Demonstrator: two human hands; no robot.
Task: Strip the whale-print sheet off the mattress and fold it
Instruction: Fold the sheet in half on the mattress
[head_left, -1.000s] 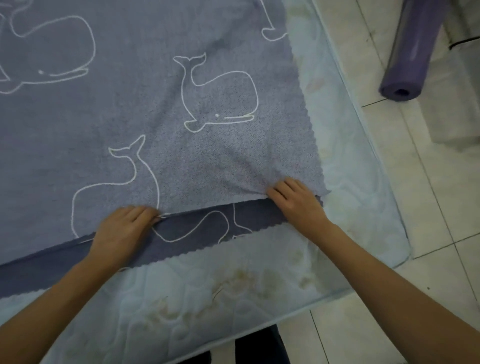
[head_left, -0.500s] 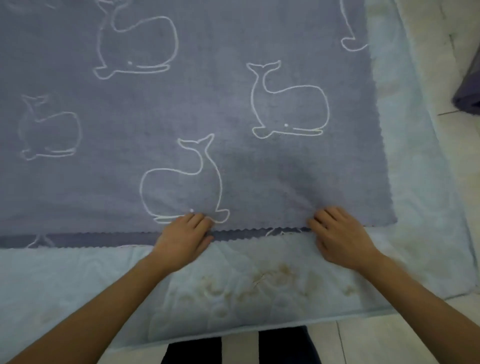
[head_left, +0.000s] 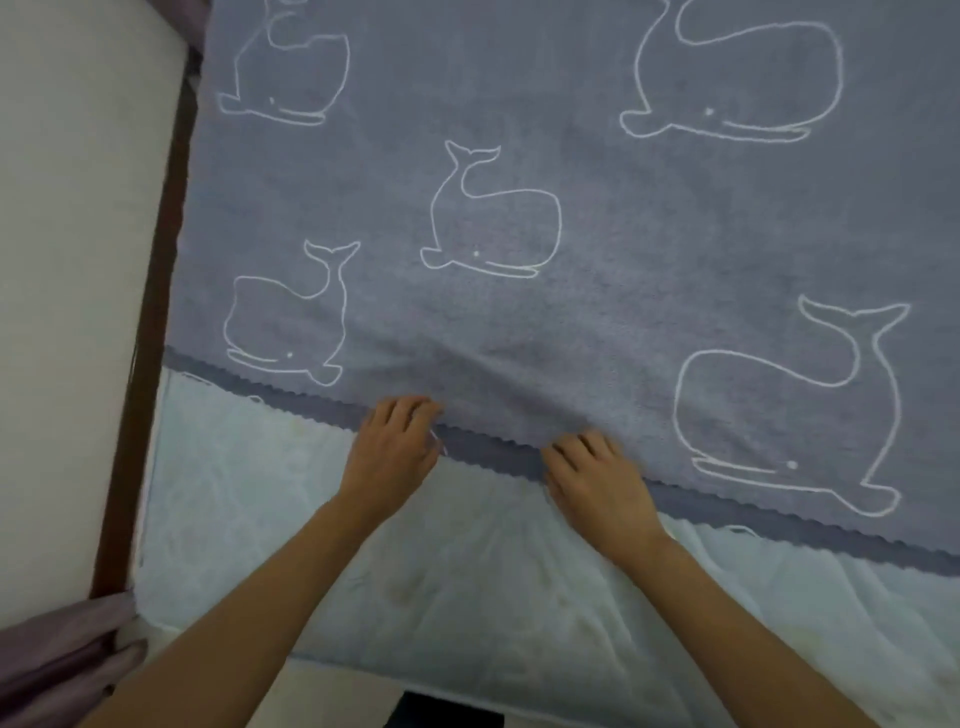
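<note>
Where the whale-print sheet (head_left: 571, 208) lies doubled over the mattress (head_left: 249, 519), we record its scalloped upper edge stopping just short of a darker under-layer strip. The left hand (head_left: 395, 452) and right hand (head_left: 597, 483) sit near each other but apart on that edge, fingers curled. They appear to pinch the cloth, though blur prevents certainty. Bare quilted mattress shows nearside.

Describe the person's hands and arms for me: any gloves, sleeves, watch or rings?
No gloves: the left hand and right hand are bare, with no rings, watch or bands that I can make out. The left forearm and right forearm are uncovered down to the frame's bottom edge, so no sleeve shows.
</note>
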